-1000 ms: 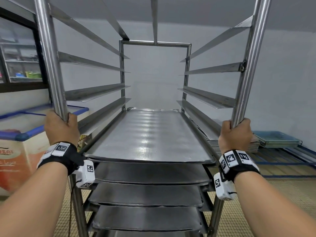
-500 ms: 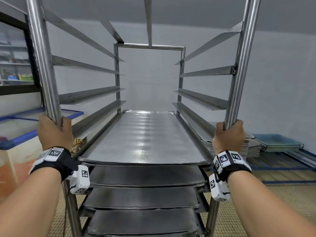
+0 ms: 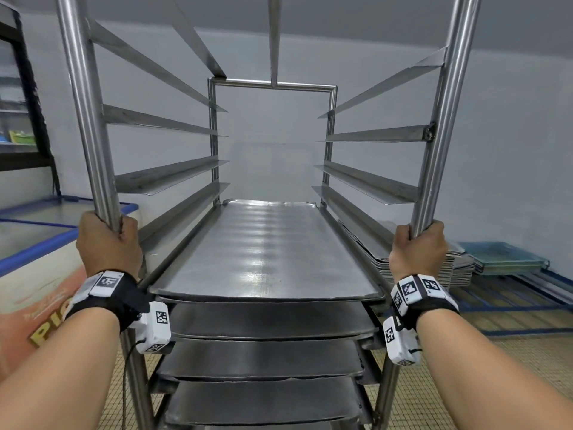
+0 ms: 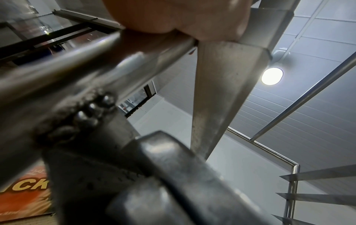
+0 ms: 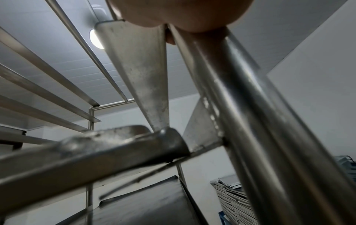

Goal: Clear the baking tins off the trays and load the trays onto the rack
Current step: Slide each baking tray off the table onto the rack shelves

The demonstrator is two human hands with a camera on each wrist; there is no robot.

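A tall steel rack [image 3: 214, 125] fills the head view, with several flat metal trays on its lower runners; the top tray [image 3: 266, 252] lies level at hand height. The upper runners are bare. My left hand [image 3: 107, 240] grips the rack's near left post [image 3: 83, 103]. My right hand [image 3: 417, 248] grips the near right post [image 3: 440, 119]. In the left wrist view the left hand [image 4: 173, 16] wraps the left post [image 4: 77, 60]. The right wrist view has my right hand [image 5: 181, 13] curled around the right post [image 5: 250, 114]. No baking tins are in sight.
A chest freezer [image 3: 34, 274] with a blue-edged lid stands at the left. A stack of spare trays [image 3: 459, 265] and a teal crate [image 3: 508, 257] rest on a low blue frame at the right, by the grey wall. The floor is tiled.
The rack and my view of it have shifted slightly against the room: the freezer and the tray stack sit differently behind it. Both hands keep their grip on the posts.
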